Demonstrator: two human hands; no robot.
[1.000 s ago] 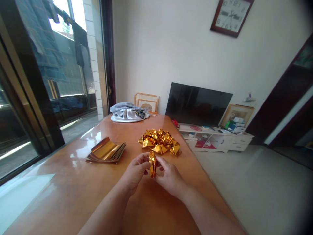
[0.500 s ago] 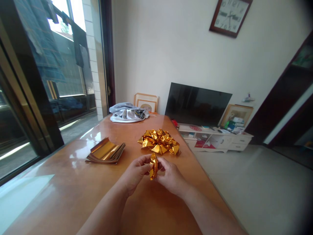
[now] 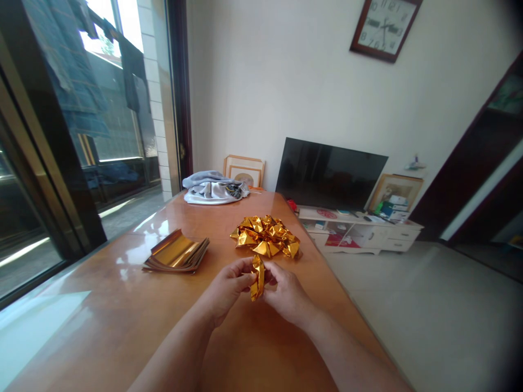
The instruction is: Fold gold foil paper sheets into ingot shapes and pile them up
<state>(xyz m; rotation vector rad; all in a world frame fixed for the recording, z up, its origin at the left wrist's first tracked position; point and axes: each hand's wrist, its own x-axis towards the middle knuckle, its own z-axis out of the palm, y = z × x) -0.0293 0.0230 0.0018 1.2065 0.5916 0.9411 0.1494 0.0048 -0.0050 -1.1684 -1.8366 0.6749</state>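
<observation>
Left hand [image 3: 226,287] and right hand [image 3: 286,294] both pinch one crumpled gold foil piece [image 3: 257,277] above the table [image 3: 122,321], mid-width, toward its right edge. Folded gold pieces [image 3: 266,236] lie heaped just beyond; a flat foil stack [image 3: 176,253] waits toward the left edge, seemingly unworked.

A single head-worn camera looks forward and slightly down along the glossy orange wooden table [image 3: 122,305]. The forearms enter from the bottom edge, near the lens. The white back wall [image 3: 286,81] and black flat television screen [image 3: 330,173] fill the upper frame.
</observation>
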